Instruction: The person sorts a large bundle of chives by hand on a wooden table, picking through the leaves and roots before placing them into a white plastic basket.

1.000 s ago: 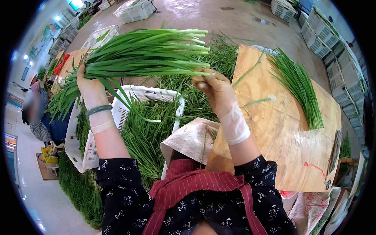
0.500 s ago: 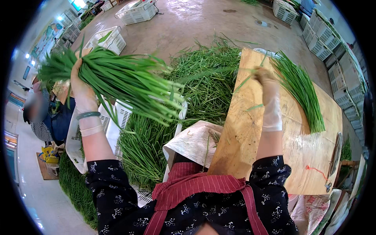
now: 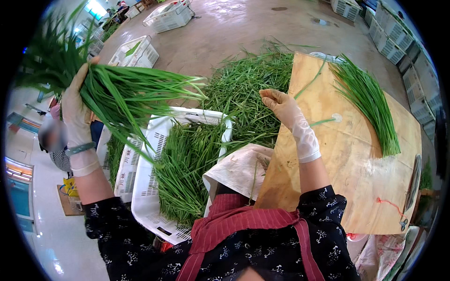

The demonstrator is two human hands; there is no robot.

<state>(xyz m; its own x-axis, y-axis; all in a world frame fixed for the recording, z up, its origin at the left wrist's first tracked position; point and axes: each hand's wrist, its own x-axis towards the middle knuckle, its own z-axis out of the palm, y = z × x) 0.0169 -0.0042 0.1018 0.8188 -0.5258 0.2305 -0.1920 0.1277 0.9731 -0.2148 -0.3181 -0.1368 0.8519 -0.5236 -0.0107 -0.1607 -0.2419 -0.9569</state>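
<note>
Raised at the left, my gloved left hand grips a bunch of long green chives. The pale stem ends point right, and the leafy tops spread to the upper left. My gloved right hand is over the left edge of the wooden board, next to a heap of loose green leaves. Its fingers are curled together; whether anything is pinched in them is hidden. A second bunch of chives lies along the board's far right side. Below my left hand stands a white crate with more chives inside.
A pale cloth lies between crate and board. Scissors with a red string rest at the board's near right corner. White crates stand on the floor beyond, others are stacked at the right. Another person is at the left.
My left hand has moved left with the chives, uncovering more of the crate. My right hand has come left from over the board toward the leaf heap.
</note>
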